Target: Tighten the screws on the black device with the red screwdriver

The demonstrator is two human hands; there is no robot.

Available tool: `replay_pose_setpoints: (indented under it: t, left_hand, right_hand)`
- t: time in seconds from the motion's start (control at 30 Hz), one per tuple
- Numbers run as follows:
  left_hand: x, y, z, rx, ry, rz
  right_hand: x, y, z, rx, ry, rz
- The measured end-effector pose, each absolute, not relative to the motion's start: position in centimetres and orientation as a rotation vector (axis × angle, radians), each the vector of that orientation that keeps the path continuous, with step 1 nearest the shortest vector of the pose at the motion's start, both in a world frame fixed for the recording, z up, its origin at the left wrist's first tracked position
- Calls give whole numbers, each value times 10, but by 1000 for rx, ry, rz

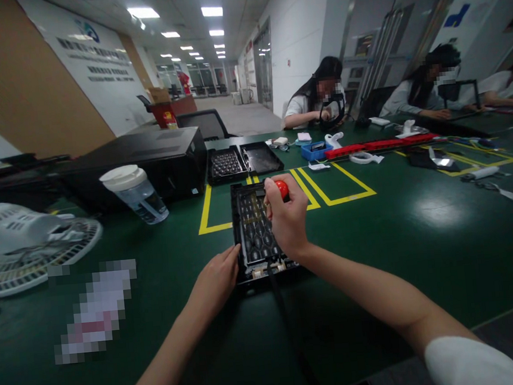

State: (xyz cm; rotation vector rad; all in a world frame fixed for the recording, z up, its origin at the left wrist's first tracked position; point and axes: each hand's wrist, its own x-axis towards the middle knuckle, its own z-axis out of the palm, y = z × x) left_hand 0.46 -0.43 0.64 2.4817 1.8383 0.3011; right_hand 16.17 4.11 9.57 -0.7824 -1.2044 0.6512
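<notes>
A black battery case [238, 230] lies open on the green table, with rows of dark round cells [254, 231] inside. My left hand [221, 273] holds its near left side, fingers together against the edge. Above the right part of the case, my right hand [289, 216] is closed in a fist around a screwdriver with a rounded red handle [282, 188]. The tool's tip and the case's right side are hidden behind that hand. A black strap [282, 310] runs from the near edge of the case toward me.
Behind the case lie another opened black case [226, 164] and a blue tray [315, 150]. On the left are a clear cup with a white lid [138, 197], a white fan [31, 236] and a large black box [163, 155]. People [315, 100] sit across the table.
</notes>
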Motion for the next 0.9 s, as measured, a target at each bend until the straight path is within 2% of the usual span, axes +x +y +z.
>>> replay_pose_setpoints:
  t: [0.33, 0.9]
  left_hand:
    - [5, -6, 6, 2473, 1860, 344]
    - [9, -8, 15, 2586, 1902, 412]
  right_hand:
    - [164, 42, 98, -796, -1163, 691]
    - [180, 49, 109, -666, -1352, 1088]
